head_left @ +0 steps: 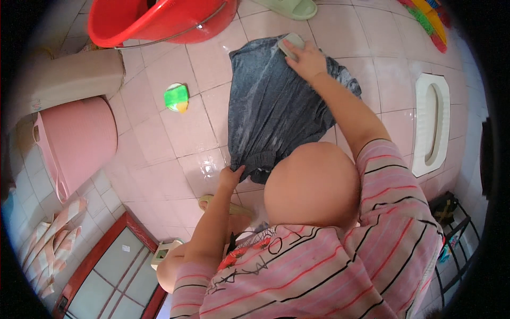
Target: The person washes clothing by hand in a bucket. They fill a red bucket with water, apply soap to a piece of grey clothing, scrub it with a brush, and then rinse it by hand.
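A wet dark grey-blue garment lies spread on the pink tiled floor, its gathered waistband toward me. My left hand is closed on the waistband's left corner. At the garment's far edge, my right hand grips a pale green scrub brush and presses it onto the cloth. The underside of the brush is hidden. My bare right knee is bent up close to the waistband and covers part of the near edge.
A red bucket stands far left, and a pink tub is at the left wall. A green-and-yellow packet lies left of the garment. On the right is a white squat toilet. A green slipper lies beyond the garment.
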